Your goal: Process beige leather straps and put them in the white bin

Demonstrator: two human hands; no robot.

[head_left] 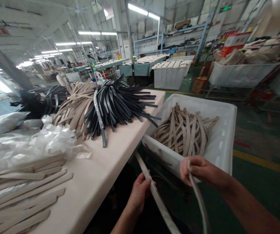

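Note:
My left hand (140, 190) grips a long beige strap (159, 201) below the table edge. My right hand (202, 172) pinches the other run of the same strap, which curves down past my wrist (199, 201). Both hands hover in front of a white plastic bin (224, 130) that holds a coiled heap of beige straps (182, 131). On the pale table (110, 162) to the left lie a bundle of black straps (118, 104) and a bundle of beige straps (74, 104).
Flat beige strips (20, 191) and crumpled clear plastic bags (32, 143) cover the near left of the table. White bins (170, 76) and carts with stacked material stand farther back on a green floor. A person works in the far background.

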